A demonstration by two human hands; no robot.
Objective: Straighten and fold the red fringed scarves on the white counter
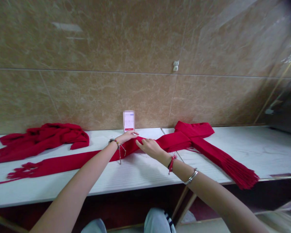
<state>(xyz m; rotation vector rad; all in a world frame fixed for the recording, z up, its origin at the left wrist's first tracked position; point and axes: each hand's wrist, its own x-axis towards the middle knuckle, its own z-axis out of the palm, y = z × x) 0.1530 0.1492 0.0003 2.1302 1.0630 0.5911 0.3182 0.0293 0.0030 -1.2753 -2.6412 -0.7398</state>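
A long red scarf (70, 160) with fringed ends stretches across the white tabletop. Its left part lies in a narrow strip, while its right part (176, 140) bends over itself near the wall. My left hand (126, 137) rests on the far edge of its middle, fingers stretched out to the right. Just right of it, my right hand (150, 148) has its thumb and bent fingers on the same stretch of cloth, which bulges up there. The fingertips are partly hidden in the fabric.
A second red scarf (55, 137) lies crumpled at the back left. A lit phone (129, 121) leans upright against the tiled wall (92, 97). The white table (145, 176) has a seam right of centre. A dark box-like object (287, 110) stands at the far right.
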